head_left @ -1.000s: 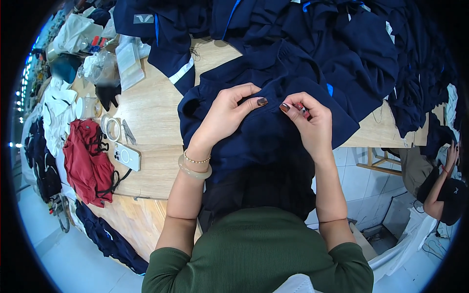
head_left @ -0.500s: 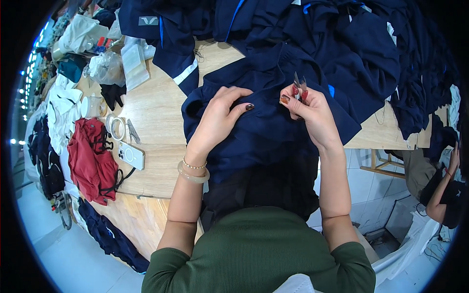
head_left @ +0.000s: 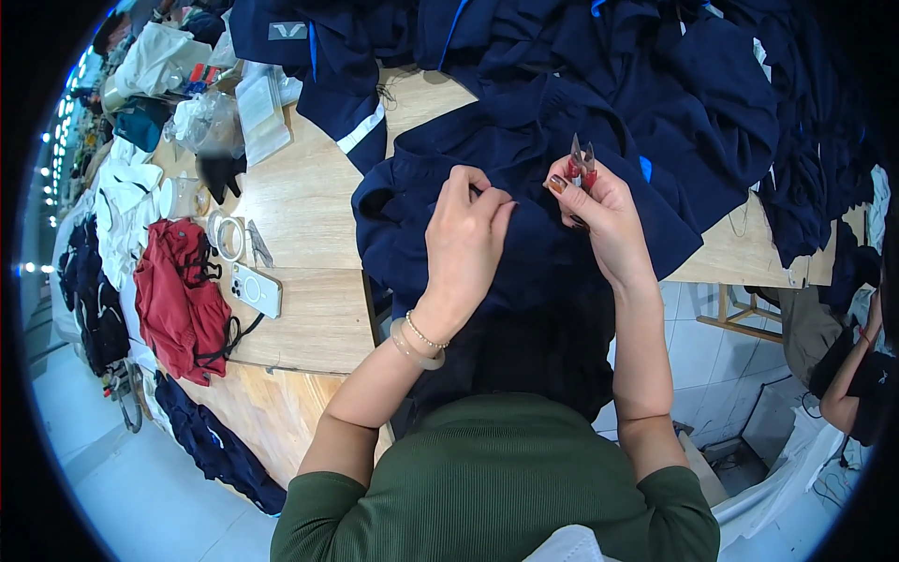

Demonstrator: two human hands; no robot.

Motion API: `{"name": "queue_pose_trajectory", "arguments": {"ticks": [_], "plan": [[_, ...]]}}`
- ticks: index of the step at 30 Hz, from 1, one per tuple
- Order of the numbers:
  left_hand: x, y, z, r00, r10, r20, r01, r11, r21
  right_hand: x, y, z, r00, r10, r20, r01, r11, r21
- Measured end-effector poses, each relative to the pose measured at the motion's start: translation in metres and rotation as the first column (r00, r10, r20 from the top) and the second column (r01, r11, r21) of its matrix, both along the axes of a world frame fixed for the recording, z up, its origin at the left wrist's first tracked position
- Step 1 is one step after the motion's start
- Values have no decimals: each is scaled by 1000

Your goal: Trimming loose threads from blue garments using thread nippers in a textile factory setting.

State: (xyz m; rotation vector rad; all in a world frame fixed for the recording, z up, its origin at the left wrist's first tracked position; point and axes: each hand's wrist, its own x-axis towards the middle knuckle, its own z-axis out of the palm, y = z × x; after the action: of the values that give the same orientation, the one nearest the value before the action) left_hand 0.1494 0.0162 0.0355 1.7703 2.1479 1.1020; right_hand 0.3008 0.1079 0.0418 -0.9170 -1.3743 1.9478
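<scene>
A navy garment with a gathered waistband (head_left: 534, 248) lies in the middle of the frame, on the counter (head_left: 304, 201) and toward the person's lap. The left hand (head_left: 466, 239) is over it, thumb and fingertips drawn together; whether they pinch cloth or thread cannot be told. The right hand (head_left: 609, 215) grips red-handled thread snips (head_left: 576, 170), blades upward and parted. More navy garments (head_left: 674, 89) are heaped across the top and upper right.

Toward the left, a phone (head_left: 256, 291) lies near white rings (head_left: 230, 237) and a red garment (head_left: 178, 304). Above these stands a small translucent tub (head_left: 178, 199), its contents unclear. At upper left, a crumpled clear plastic bag (head_left: 204, 122) has indistinct contents; beside it, a flat clear bag (head_left: 262, 117) holds something pale.
</scene>
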Motion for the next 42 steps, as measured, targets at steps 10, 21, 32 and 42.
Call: {"name": "queue_pose_trajectory", "arguments": {"ticks": [10, 21, 32, 42], "plan": [[-18, -8, -10, 937, 86, 337, -88, 996, -9, 6, -4, 0, 984, -157, 89, 147, 983, 109], [-34, -6, -14, 226, 121, 967, 78, 987, -142, -20, -32, -39, 955, -93, 281, 2, 951, 309], [-36, -3, -10, 579, 88, 811, -53, 996, -71, -9, -2, -3, 919, -165, 358, -88, 800, 594], [-37, 1, -5, 488, 107, 866, -64, 994, -86, -29, 7, 8, 892, -117, 437, -254, 670, 698]]}}
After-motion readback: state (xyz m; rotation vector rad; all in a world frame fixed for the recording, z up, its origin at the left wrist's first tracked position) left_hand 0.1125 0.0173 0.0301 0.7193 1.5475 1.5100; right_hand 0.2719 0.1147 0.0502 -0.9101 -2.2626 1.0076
